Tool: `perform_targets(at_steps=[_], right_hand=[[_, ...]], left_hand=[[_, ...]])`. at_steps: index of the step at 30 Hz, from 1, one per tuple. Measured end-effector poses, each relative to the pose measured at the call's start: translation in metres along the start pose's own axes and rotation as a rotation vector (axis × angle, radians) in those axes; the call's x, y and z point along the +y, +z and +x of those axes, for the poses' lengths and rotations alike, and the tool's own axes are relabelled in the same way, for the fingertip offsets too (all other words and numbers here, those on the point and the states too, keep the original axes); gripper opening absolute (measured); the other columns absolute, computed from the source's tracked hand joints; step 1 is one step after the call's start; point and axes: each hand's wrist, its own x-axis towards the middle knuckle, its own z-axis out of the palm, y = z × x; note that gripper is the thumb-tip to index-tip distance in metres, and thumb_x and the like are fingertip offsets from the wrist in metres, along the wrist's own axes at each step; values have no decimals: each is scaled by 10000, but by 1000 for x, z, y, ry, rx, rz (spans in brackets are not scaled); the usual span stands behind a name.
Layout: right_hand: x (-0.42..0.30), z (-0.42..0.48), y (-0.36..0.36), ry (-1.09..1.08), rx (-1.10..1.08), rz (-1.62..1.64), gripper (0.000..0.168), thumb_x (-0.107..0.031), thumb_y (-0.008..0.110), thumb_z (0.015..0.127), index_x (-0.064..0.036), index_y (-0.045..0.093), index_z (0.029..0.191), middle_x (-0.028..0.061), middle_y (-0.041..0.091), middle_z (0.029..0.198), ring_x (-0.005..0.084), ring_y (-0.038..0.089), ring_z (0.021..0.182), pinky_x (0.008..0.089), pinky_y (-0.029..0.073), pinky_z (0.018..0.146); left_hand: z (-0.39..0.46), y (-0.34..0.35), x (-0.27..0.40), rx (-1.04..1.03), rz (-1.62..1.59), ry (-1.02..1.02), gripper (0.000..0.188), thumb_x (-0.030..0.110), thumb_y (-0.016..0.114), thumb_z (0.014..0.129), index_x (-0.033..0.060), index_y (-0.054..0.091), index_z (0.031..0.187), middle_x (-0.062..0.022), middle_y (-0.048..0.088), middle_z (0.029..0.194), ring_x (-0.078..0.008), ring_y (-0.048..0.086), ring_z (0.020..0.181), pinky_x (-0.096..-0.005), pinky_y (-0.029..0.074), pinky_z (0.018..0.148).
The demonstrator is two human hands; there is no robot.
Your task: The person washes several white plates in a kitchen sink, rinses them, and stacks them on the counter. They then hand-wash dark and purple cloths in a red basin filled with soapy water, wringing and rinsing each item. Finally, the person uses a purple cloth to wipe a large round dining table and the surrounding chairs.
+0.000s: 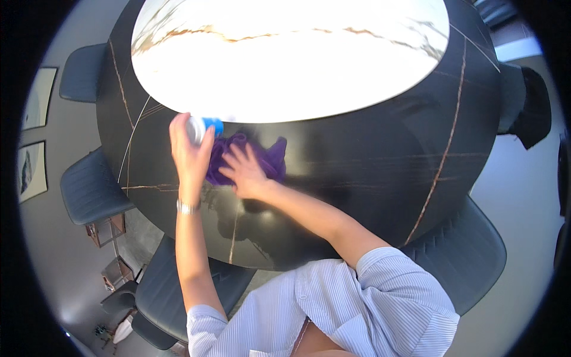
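A blue and white cylindrical container point(213, 126) is gripped in my left hand point(189, 145), near the front edge of the glossy white raised disc. Just to the right, my right hand point(244, 172) rests with spread fingers on a crumpled purple cloth point(273, 156), which lies on the black marble-patterned tabletop point(357, 165). The palm side of my right hand is hidden. What kind of container it is cannot be told.
The round white disc point(285, 80) covers the far middle of the table. Dark padded chairs point(91, 187) stand around the table, with one close at my right point(464, 254). A dark garment point(535, 107) hangs over the chair at the far right.
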Motion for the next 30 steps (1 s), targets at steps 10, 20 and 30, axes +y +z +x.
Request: perform_targets(at_steps=[10, 20, 30], right_hand=[[181, -294, -118, 829, 721, -427, 531, -236, 610, 602, -169, 564, 1127, 149, 447, 1228, 384, 356, 1186, 557, 315, 917], [91, -445, -17, 938, 603, -377, 651, -255, 552, 664, -139, 439, 1295, 282, 388, 1267, 463, 276, 1237, 560, 208, 992], [-167, -214, 128, 189, 282, -25, 621, -280, 677, 600, -144, 519, 1185, 146, 415, 1252, 361, 332, 1192, 517, 285, 910]], left_hand=[[47, 117, 34, -57, 33, 206, 547, 205, 708, 727, -1, 454, 1167, -210, 406, 1195, -349, 453, 1074, -377, 398, 909], [-9, 55, 67, 60, -33, 356, 804, 229, 731, 714, -1, 264, 1327, -264, 301, 1284, -403, 324, 1194, -426, 325, 984], [-260, -140, -50, -384, 127, 145, 682, 77, 665, 739, 27, 317, 1323, -218, 306, 1328, -376, 363, 1202, -403, 342, 984]])
